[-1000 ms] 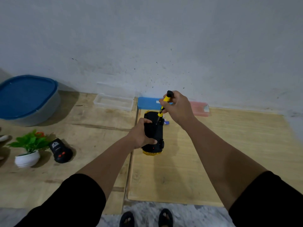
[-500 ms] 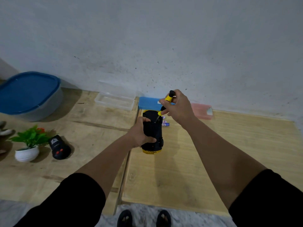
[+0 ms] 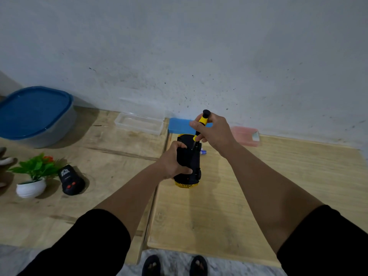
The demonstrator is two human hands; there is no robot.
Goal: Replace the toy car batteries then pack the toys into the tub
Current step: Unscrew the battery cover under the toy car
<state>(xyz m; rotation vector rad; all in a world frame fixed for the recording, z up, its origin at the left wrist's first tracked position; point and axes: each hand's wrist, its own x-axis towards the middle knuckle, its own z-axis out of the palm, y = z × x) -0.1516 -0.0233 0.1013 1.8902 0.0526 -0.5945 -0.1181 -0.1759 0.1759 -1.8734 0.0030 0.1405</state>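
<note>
A yellow toy car lies upside down on the wooden table, black underside up. My left hand grips its left side. My right hand pinches a yellow-and-black screwdriver, its tip down on the car's underside. Small batteries lie just right of the car, partly hidden. At the back left stands a grey tub closed with a blue lid. A black remote control lies at the left.
A clear plastic tray, a blue box and a pink box line the wall. A small potted plant stands at the left. The table's front edge is near my feet.
The view has shifted slightly. My right hand has turned a little on the screwdriver; the car and my left hand have stayed in place.
</note>
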